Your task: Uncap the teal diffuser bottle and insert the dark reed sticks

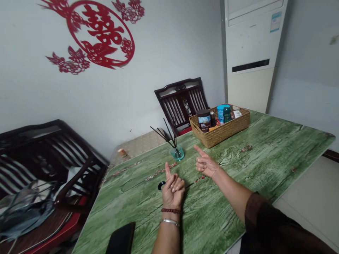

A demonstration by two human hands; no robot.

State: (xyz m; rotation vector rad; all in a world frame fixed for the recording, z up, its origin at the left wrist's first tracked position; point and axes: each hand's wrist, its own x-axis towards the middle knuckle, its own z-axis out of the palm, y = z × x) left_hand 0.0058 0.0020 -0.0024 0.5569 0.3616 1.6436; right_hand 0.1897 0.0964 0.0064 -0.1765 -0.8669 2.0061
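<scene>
Left hand (pixel 172 190): index up, other fingers curled, holding nothing, just beside a small round black disc (pixel 161 185) on the green wood-grain tabletop (pixel 278 158). Right hand (pixel 206 165) also empty, index stretched out, other fingers loosely curled, its tip near a teal glass reed diffuser with black sticks (pixel 177 153) and a woven wicker basket of jars (pixel 219 128), touching neither.

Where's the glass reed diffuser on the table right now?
In the head view, the glass reed diffuser stands upper centre on the green wood-print tabletop, left of the wicker basket and just beyond the person's left hand and right hand.
</scene>
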